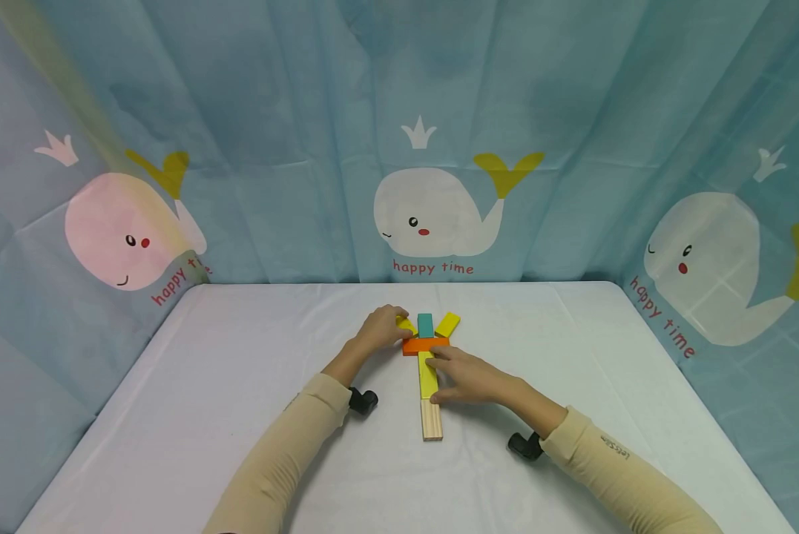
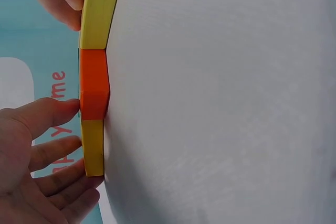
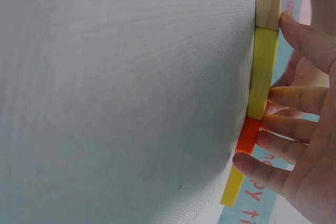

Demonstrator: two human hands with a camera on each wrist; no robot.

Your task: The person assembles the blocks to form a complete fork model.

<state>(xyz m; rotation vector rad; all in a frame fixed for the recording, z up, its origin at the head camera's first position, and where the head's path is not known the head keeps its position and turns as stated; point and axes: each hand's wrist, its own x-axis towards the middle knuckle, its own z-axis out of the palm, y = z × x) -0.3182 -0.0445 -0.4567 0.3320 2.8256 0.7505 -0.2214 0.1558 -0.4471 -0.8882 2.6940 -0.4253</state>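
Flat wooden blocks form a figure on the table. An orange block [image 1: 412,348] lies crosswise, with a teal block [image 1: 426,325] upright behind its middle. Two small yellow blocks slant outward, the left one [image 1: 406,324] partly covered by my left hand [image 1: 377,330] and the right one [image 1: 448,325] uncovered. My left fingers rest around the left yellow block, thumb at the orange block's edge. Running toward me from the orange block are a longer yellow block [image 1: 426,378] and a plain wood block [image 1: 431,423]. My right hand [image 1: 474,378] touches this column and the orange block with spread fingers.
A white cloth [image 1: 239,341] covers the table. Behind and beside it hangs a blue curtain [image 1: 292,148] printed with whales. A black device [image 1: 363,401] sits at the left wrist and another black device [image 1: 525,446] at the right.
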